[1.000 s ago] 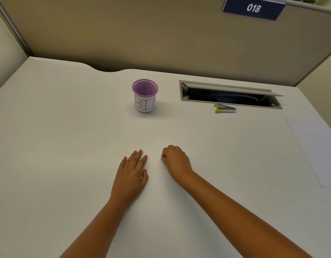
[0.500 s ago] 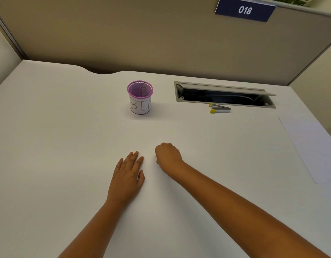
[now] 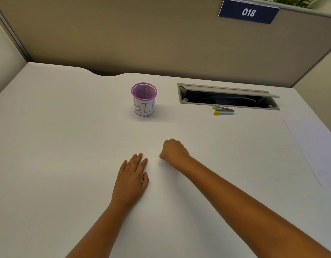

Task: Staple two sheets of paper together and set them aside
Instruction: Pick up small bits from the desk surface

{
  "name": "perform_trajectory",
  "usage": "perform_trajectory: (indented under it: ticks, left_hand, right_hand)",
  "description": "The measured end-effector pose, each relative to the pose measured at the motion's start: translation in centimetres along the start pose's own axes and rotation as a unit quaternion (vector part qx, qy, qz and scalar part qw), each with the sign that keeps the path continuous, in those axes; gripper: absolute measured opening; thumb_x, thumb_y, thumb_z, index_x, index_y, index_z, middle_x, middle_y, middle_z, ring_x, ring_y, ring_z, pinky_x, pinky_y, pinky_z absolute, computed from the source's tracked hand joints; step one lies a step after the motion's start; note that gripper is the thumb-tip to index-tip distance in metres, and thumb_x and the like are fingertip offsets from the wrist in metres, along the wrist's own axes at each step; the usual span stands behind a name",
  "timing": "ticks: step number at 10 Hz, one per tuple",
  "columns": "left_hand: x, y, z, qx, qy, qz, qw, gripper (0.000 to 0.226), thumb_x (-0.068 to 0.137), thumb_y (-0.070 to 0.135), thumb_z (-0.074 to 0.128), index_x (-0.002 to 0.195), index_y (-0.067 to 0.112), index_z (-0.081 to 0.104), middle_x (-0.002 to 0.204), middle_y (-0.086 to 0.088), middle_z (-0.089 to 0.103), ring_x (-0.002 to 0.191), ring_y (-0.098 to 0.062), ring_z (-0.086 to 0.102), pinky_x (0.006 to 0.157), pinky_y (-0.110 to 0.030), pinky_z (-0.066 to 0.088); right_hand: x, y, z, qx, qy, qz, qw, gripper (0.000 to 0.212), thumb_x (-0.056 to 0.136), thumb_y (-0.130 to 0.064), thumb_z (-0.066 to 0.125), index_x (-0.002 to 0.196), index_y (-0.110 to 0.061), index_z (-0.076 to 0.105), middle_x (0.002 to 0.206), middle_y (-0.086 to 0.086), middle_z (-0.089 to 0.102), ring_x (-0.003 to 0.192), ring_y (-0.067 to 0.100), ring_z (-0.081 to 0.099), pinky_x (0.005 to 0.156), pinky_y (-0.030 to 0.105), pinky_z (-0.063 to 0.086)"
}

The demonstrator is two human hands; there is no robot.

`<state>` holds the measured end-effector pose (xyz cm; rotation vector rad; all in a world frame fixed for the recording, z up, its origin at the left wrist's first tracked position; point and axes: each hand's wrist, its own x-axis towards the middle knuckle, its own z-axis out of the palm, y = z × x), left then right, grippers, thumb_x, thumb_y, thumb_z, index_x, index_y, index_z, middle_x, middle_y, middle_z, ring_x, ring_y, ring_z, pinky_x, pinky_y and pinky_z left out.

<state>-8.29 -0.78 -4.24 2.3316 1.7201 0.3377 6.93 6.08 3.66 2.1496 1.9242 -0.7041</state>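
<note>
White paper (image 3: 313, 148) lies flat at the right edge of the white desk (image 3: 58, 146); I cannot tell how many sheets. A small silver stapler with yellow ends (image 3: 223, 111) rests at the back right, just in front of the cable slot. My left hand (image 3: 132, 175) lies flat, palm down, in the middle of the desk with nothing in it. Just to its right, my right hand (image 3: 175, 153) rests as a loose fist with curled fingers; nothing shows in it. Both hands are well away from the paper and the stapler.
A purple mesh cup (image 3: 144, 99) with a white label reading "BIN" stands at the back centre. An open cable slot (image 3: 228, 98) with a raised lid is cut into the desk behind the stapler. Beige partition walls enclose the desk; a blue sign (image 3: 248, 12) reads 018.
The view has shifted slightly, so everything sits a bit lower and further left in frame. My right hand's fingers have curled tighter. My left hand stays flat.
</note>
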Motion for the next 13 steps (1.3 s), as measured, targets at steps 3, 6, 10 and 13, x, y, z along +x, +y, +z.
perform_trajectory:
  ticks: [3, 6, 10, 13]
  left_hand:
    - [-0.1, 0.0, 0.0, -0.010, 0.007, 0.003, 1.000, 0.048, 0.086, 0.029, 0.034, 0.125, 0.012, 0.056, 0.135, -0.008, 0.052, 0.128, -0.022, 0.046, 0.108, -0.034, 0.019]
    - [-0.1, -0.2, 0.1, -0.020, 0.017, 0.010, 1.000, 0.048, 0.086, 0.028, 0.034, 0.125, 0.011, 0.056, 0.135, -0.008, 0.052, 0.128, -0.022, 0.045, 0.108, -0.035, 0.021]
    - [0.0, -0.2, 0.1, -0.022, 0.008, 0.007, 1.000, 0.049, 0.086, 0.029, 0.032, 0.126, 0.011, 0.054, 0.136, -0.009, 0.051, 0.129, -0.024, 0.044, 0.108, -0.035, 0.020]
    - [0.0, -0.3, 0.0, -0.023, 0.010, 0.009, 1.000, 0.056, 0.087, 0.038, 0.025, 0.130, 0.012, 0.049, 0.143, -0.008, 0.043, 0.134, -0.022, 0.036, 0.111, -0.040, 0.022]
  right_hand:
    - [6.9, -4.6, -10.3, 0.123, 0.210, -0.069, 0.967, 0.007, 0.084, -0.013, 0.051, 0.079, -0.010, 0.049, 0.077, 0.008, 0.047, 0.073, 0.024, 0.046, 0.047, 0.025, 0.027]
    - [12.1, -5.3, -13.0, 0.075, 0.193, -0.028, 0.978, 0.023, 0.087, -0.021, 0.059, 0.103, -0.006, 0.065, 0.094, 0.011, 0.065, 0.079, 0.025, 0.056, 0.068, 0.030, 0.041]
    - [7.1, -0.6, -10.0, 0.218, 0.223, -0.076, 0.947, 0.039, 0.096, -0.034, 0.040, 0.102, -0.004, 0.064, 0.105, 0.013, 0.068, 0.095, 0.028, 0.062, 0.081, 0.038, 0.049]
    - [-3.3, 11.2, 0.5, 0.169, 0.186, -0.014, 0.968, 0.034, 0.094, -0.035, 0.046, 0.121, -0.017, 0.055, 0.130, 0.002, 0.056, 0.118, 0.020, 0.052, 0.096, 0.030, 0.040]
